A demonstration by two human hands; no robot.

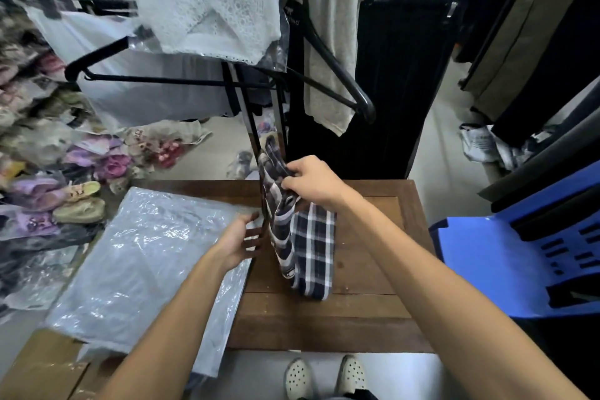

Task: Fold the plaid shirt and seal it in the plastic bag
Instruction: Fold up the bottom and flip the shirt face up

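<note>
The right hand (311, 182) holds the shirt (298, 230) up over the table (373, 269). Its fingers are curled and pinch the cloth near the top, with the thumb on the near side. The shirt is dark blue with white lines, and it is bunched into a long, narrow shape. It hangs down from the hand, and its low end rests on the brown wood of the table. The left hand (238, 243) is just beside the shirt, at the right edge of the bag (139, 263). Its fingers are spread and fairly straight, and they touch the edge of the bag. You cannot tell if the fingers also touch the shirt. The bag is clear and shiny and lies flat on the left part of the table, with its near end past the table's edge. A blue chair (519, 256) stands to the right of the table. A black hanger (341, 75) and pale clothes hang behind the table. Many shoes (81, 201) lie in a pile on the floor to the left. Two white shoes on the person's feet (324, 377) show below the table.
</note>
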